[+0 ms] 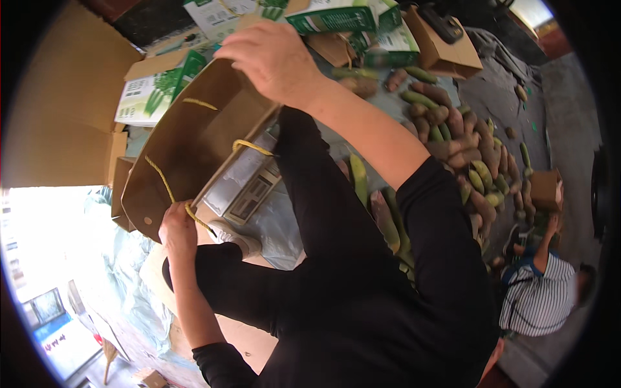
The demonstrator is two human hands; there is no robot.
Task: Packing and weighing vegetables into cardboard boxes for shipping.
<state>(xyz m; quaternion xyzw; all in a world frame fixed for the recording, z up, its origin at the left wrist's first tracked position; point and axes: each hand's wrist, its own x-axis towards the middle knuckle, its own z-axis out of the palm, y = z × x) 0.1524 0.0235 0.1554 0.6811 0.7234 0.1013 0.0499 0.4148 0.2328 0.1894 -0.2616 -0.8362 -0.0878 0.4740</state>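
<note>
An open cardboard box (223, 132) with yellow rope handles (160, 176) is tilted in front of me, its bare brown inside showing. My left hand (178, 226) is closed on its near left edge, beside a rope end. At the far edge, my right hand (272, 61) has its fingers bent over the cardboard rim. Beneath the box, a silver weighing scale (249, 194) with a panel of keys is partly hidden. My shoe (236, 239) is next to the scale.
Green and white printed boxes (145, 94) stand at the back. To the right lies a heap of long green and brownish vegetables (453, 139). A person in a striped shirt (537, 294) holds a small cardboard box (546, 189). Clear plastic sheeting (275, 226) lies by the scale.
</note>
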